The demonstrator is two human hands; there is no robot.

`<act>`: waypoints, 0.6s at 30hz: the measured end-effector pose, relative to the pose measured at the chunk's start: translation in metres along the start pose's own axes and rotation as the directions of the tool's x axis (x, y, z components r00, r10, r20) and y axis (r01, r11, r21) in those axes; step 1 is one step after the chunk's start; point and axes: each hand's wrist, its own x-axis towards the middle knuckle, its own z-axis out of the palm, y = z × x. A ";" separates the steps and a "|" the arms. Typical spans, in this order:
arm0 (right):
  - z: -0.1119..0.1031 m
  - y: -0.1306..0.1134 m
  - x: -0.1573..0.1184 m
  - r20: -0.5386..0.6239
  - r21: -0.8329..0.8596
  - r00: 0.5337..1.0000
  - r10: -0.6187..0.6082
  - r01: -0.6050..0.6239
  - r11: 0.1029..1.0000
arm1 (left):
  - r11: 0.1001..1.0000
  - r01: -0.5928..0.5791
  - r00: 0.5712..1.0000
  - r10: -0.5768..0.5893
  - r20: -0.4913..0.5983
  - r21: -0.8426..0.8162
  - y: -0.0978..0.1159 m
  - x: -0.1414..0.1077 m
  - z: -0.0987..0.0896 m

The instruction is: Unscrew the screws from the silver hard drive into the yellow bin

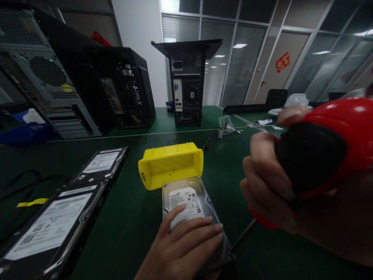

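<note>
My left hand (186, 245) lies across a silver hard drive (185, 194) with a white label, its fingers curled over the drive's top and right side. The drive sits tilted, its far end touching the rim of a yellow plastic bin (171, 165). In my right hand (269, 182), close to the camera, is a red-and-black screwdriver (314, 155), its handle large and partly out of view. Its thin metal shaft slants down to the drive's near right edge. Whether the tip sits in a screw is hidden.
Two more hard drives (52, 225) lie in a line at the left, beside a black cable (20, 186) and a yellow strip (32, 202). Several black computer cases (189, 77) stand behind on the green table (131, 217). A small clear bag (226, 123) and loose parts lie at the back right.
</note>
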 end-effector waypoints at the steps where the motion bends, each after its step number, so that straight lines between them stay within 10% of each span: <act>1: 0.000 0.000 0.000 -0.010 0.004 1.000 0.013 -0.013 1.000 | 1.000 0.001 1.000 -0.001 -0.004 -0.006 0.000 0.000 0.000; 18: -0.005 0.002 0.001 0.041 0.051 0.999 0.028 -0.030 0.998 | 0.992 -0.083 0.994 0.075 0.077 0.098 -0.005 -0.003 -0.005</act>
